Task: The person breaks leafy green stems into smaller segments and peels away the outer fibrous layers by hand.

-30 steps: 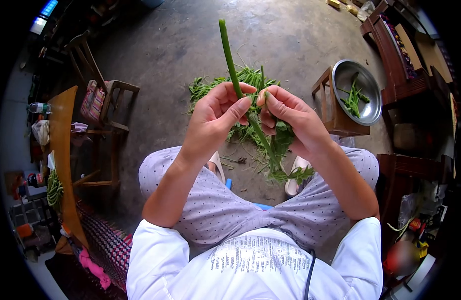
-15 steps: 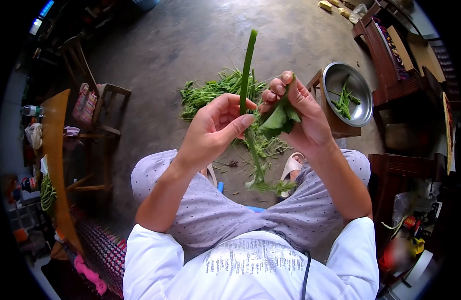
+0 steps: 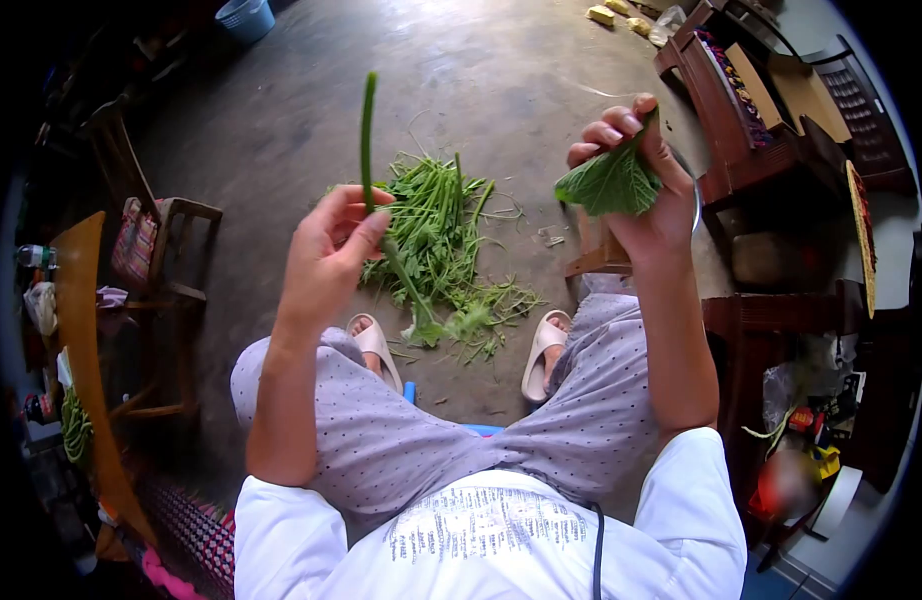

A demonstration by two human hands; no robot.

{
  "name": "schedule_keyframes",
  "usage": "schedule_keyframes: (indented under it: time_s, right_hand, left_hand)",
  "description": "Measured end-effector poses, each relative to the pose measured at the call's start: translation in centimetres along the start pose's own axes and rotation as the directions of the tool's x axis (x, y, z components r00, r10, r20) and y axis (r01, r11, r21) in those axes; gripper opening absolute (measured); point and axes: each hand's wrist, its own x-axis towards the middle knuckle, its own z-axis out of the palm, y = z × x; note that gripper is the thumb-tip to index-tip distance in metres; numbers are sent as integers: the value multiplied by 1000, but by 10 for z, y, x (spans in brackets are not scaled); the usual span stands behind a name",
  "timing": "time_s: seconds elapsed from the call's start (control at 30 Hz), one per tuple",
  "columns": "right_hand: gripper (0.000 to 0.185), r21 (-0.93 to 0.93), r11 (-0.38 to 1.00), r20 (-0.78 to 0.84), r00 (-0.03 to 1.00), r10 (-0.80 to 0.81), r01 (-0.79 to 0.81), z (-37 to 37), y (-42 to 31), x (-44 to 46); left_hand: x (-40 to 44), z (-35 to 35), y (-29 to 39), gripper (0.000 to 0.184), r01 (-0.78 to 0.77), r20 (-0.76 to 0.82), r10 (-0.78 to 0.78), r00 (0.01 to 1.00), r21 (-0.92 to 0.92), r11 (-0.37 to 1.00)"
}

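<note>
Between its thumb and fingers my left hand [image 3: 331, 245] pinches a long green stem [image 3: 368, 140], which stands upright with its lower end slanting down to small leaves. Raised at the right, my right hand [image 3: 651, 180] holds a broad green leaf [image 3: 616, 183] in closed fingers. A heap of green stalks and leaves [image 3: 431, 220] lies on the floor beyond my feet, with thin trimmings [image 3: 496, 305] on its near side. Behind my right hand and wrist the metal basin is mostly hidden; only its rim [image 3: 697, 205] shows.
A wooden stool [image 3: 598, 255] is partly hidden behind my right forearm. At the left are a wooden chair [image 3: 171, 215] and a table edge [image 3: 81, 330]. Dark wooden furniture [image 3: 741, 150] lines the right side. A blue basket [image 3: 246, 18] sits at the far left.
My hands have moved apart: the left with the stem to the left, the right with the leaf up and to the right. The basin is now largely covered by my right hand.
</note>
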Motion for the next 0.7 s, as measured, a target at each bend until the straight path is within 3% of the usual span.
schedule_keyframes:
  time_s: [0.07,0.1,0.17,0.23,0.3,0.37,0.43,0.5,0.57,0.63,0.7]
  right_hand:
    - [29,-226,970,-86,990,-114,92,-3,-16,-1]
    - [29,-229,969,-89,989,-116,93,-6,-28,-1]
    - [33,-660,740,-140,947,-290,129,-13,-53,-6]
    - [34,-736,664,-163,918,-361,131,-13,-68,-9]
    - [32,-853,512,-216,828,-518,97,-21,-84,-14]
    - [27,-851,509,-234,773,-590,131,-39,-98,-20]
    - [21,-890,446,-380,693,-612,-95,-42,-109,-26]
    - [17,-898,413,-404,656,-638,-151,-41,-113,-29]
    - [18,-849,526,-379,760,-528,-58,-41,-110,-29]
    - [19,-818,572,-369,816,-445,-58,-36,-98,-27]
    - [20,-726,677,-381,888,-256,-116,-19,-72,-23]
  left_hand:
    - [3,-5,-1,16,-16,-5,15,1000,-34,999]
    - [3,-6,0,16,-27,-18,26,999,-60,998]
    - [2,-6,4,17,-30,-2,30,1000,-100,995]
    - [3,-3,6,18,-29,3,29,1000,-116,993]
    - [4,0,7,17,-34,23,37,999,-120,992]
    - [4,3,8,17,-39,48,45,998,-125,991]
    - [7,6,9,17,-44,57,51,997,-108,993]
    - [10,10,8,17,-50,73,58,996,-107,993]
    - [14,17,4,15,-51,94,65,993,-140,989]
    - [18,30,3,13,-35,135,70,988,-250,968]
    - [20,44,2,14,-33,203,98,974,-301,953]
